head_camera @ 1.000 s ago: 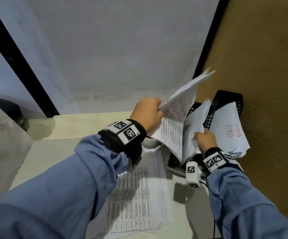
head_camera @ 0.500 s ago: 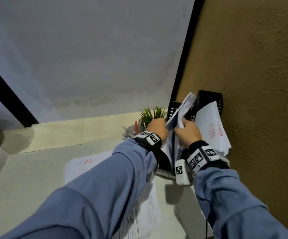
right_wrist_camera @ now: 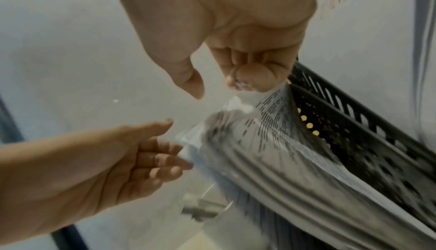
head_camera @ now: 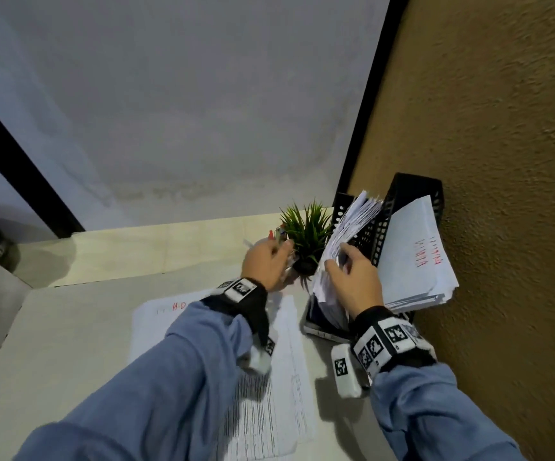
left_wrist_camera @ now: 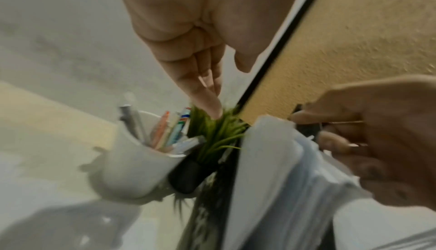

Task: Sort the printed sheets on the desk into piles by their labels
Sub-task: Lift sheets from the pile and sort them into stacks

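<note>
A thick stack of printed sheets [head_camera: 352,224] stands on edge in the black mesh tray [head_camera: 412,188] at the desk's back right. My right hand [head_camera: 345,264] curls its fingers over the stack's top edges and bends the pages [right_wrist_camera: 271,133] back, with the thumb apart in front. My left hand [head_camera: 269,257] hovers just left of the stack with relaxed fingers [right_wrist_camera: 165,161] and holds nothing. A second pile with a red handwritten label [head_camera: 412,261] leans in the tray's right slot. Flat on the desk under my left forearm lies a pile of printed sheets [head_camera: 279,377] marked "HD" in red.
A small green plant [head_camera: 306,231] in a black pot and a white mug of pens [left_wrist_camera: 132,164] stand directly left of the tray, under my left hand. A rough brown wall [head_camera: 502,194] closes the right side. The pale desk [head_camera: 70,327] stretches to the left.
The left hand has let go of the raised sheets and drawn off to the left over the mug. The fanned pages have closed back into one stack under the right hand.
</note>
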A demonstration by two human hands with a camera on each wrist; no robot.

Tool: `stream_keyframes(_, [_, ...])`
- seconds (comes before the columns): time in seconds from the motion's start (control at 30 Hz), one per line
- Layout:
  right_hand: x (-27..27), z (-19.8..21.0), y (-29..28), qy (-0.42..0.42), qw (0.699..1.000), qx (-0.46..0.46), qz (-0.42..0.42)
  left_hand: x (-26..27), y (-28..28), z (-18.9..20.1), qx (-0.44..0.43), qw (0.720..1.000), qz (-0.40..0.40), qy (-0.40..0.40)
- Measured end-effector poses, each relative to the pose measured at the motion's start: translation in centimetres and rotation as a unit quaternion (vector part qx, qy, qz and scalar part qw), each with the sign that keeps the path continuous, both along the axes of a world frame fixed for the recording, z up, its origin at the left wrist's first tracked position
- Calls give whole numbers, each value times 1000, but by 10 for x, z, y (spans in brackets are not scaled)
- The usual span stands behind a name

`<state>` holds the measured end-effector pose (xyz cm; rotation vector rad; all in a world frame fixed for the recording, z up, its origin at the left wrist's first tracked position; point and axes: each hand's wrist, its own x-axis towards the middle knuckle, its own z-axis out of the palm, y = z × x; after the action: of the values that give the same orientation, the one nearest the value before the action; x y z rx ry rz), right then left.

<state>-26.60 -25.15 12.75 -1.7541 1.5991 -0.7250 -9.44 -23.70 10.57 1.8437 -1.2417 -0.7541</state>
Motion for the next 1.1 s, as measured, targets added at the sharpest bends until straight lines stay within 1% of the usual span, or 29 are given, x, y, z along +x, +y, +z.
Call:
stream_keyframes(0.07, [5, -1, 27, -31, 998, -46, 34, 29, 27, -19, 17, 997, 56, 44])
stream_keyframes(0.1, [9, -5, 40, -39, 996, -60, 62, 43, 44, -30, 35, 994, 85, 53])
stream_keyframes(0.13, [12, -13, 52, -49, 992, -67, 92, 57, 60, -44, 56, 992, 108, 45])
stream_keyframes(0.17, [15, -25, 63, -50, 990, -57, 119, 70, 77, -59, 92, 988, 121, 18])
stream_keyframes(0.2, [18, -40, 73, -41, 989, -37, 140, 82, 93, -74, 144, 982, 125, -15])
stream_keyframes(0.27, [24, -73, 89, 2, 987, 16, 163, 97, 126, -98, 263, 954, 130, -58])
stream_keyframes(0.3, [26, -87, 96, 26, 985, 51, 162, 102, 141, -109, 301, 942, 132, -66])
stream_keyframes(0.37, [31, -115, 104, 46, 980, 141, 133, 103, 166, -123, 329, 930, 149, -71])
stream_keyframes(0.43, [37, -130, 111, 45, 973, 204, 100, 97, 182, -131, 324, 925, 186, -70])
stream_keyframes(0.5, [44, -140, 115, 60, 971, 220, 76, 88, 191, -134, 312, 920, 228, -69])
stream_keyframes(0.57, [50, -149, 116, 72, 969, 233, 40, 80, 195, -135, 307, 918, 240, -72])
stream_keyframes(0.63, [54, -152, 115, 73, 968, 238, 26, 74, 197, -136, 299, 920, 245, -62])
stream_keyframes(0.7, [56, -157, 115, 79, 967, 242, 23, 69, 198, -136, 282, 925, 254, -22])
stream_keyframes(0.77, [56, -155, 115, 79, 967, 239, 38, 66, 199, -139, 268, 927, 259, 38])
stream_keyframes(0.8, [55, -154, 115, 72, 968, 236, 44, 64, 201, -141, 269, 925, 259, 67])
stream_keyframes(0.87, [55, -153, 116, 56, 966, 246, 53, 62, 204, -144, 268, 925, 251, 99])
stream_keyframes(1.0, [51, -147, 116, 14, 971, 234, 45, 57, 210, -146, 191, 953, 213, 102])
stream_keyframes(1.1, [45, -149, 111, -49, 974, 221, 11, 57, 212, -149, 155, 958, 206, 124])
